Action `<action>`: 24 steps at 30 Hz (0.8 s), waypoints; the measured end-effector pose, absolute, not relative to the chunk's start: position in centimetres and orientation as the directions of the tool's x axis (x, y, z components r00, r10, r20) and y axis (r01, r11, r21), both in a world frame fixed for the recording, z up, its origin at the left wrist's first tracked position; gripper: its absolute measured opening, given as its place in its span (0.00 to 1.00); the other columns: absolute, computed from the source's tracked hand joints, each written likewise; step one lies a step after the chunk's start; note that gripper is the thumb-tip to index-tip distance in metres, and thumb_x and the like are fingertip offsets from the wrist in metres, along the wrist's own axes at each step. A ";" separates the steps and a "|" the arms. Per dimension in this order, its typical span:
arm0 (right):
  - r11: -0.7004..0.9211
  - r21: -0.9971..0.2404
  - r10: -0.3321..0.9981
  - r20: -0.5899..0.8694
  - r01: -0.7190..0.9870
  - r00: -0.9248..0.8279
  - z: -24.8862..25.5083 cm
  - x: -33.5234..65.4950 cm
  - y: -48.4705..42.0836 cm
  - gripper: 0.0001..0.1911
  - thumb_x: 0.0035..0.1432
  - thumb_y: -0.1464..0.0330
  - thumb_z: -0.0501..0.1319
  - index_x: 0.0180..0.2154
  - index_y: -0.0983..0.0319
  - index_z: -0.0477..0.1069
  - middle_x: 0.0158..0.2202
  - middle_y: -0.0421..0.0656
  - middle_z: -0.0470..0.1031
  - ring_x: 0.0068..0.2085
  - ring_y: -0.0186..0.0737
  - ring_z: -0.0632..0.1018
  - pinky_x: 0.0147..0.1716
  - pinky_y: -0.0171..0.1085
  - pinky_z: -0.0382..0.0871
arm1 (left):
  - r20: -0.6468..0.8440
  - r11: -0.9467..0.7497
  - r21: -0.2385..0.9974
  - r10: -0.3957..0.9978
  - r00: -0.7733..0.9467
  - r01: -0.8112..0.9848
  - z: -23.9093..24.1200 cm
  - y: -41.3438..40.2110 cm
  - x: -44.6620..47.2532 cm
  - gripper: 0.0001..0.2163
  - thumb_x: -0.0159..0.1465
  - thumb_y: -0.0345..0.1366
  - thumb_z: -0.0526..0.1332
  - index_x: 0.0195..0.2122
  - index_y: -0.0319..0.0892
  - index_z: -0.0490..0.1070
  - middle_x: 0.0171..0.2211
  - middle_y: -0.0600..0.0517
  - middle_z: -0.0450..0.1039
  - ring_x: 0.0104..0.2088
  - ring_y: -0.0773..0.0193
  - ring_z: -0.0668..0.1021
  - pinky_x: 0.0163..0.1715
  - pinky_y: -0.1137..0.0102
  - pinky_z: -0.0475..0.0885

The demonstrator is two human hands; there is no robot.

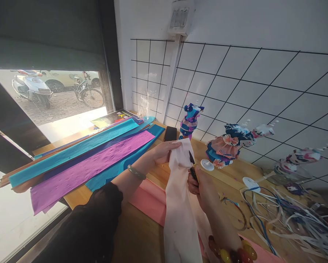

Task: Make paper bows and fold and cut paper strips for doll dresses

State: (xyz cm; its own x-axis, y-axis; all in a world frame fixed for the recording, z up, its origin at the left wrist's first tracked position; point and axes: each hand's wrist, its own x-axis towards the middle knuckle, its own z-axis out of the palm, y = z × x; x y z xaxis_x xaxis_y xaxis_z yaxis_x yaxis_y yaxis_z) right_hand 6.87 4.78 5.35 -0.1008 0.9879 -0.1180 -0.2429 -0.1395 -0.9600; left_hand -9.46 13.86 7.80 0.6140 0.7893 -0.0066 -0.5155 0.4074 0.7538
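Note:
My left hand [167, 149] grips the upper end of a long strip of pale pink crepe paper [177, 204], its fingers closed on the edge. From there the strip hangs down toward me over the table's front. In my right hand [198, 184] is a pair of dark scissors [191, 160], with the blades pointing up beside the strip's right edge. Whether the blades touch the paper I cannot tell. Beneath the strip lies a folded piece of salmon-pink paper [149, 201].
Purple [98, 164] and teal paper strips [73, 146] lie at left below the window. A phone [170, 133] rests near the wall. Small dress forms in paper dresses [225, 146] stand or lean at right. A tangle of ribbons [292, 223] covers the right side.

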 end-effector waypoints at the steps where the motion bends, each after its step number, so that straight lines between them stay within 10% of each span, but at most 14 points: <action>1: -0.139 -0.960 0.988 -0.117 -0.243 -0.104 5.4 6.9 4.7 0.22 0.55 0.50 0.56 0.23 0.61 0.60 0.14 0.30 0.50 0.15 0.23 0.47 0.14 0.29 0.39 | -0.004 0.407 0.750 0.791 0.612 -0.521 7.9 13.8 -9.4 0.11 0.61 0.31 0.58 0.44 0.34 0.71 0.39 0.42 0.76 0.38 0.58 0.78 0.43 0.63 0.70; 24: -0.115 -0.954 0.991 -0.091 -0.277 -0.098 6.9 6.6 4.2 0.22 0.57 0.53 0.55 0.21 0.61 0.56 0.15 0.31 0.51 0.15 0.22 0.48 0.15 0.30 0.39 | 0.021 0.415 0.746 0.767 0.642 -0.520 7.8 13.9 -9.2 0.15 0.60 0.33 0.60 0.49 0.36 0.69 0.43 0.42 0.74 0.42 0.58 0.77 0.45 0.64 0.69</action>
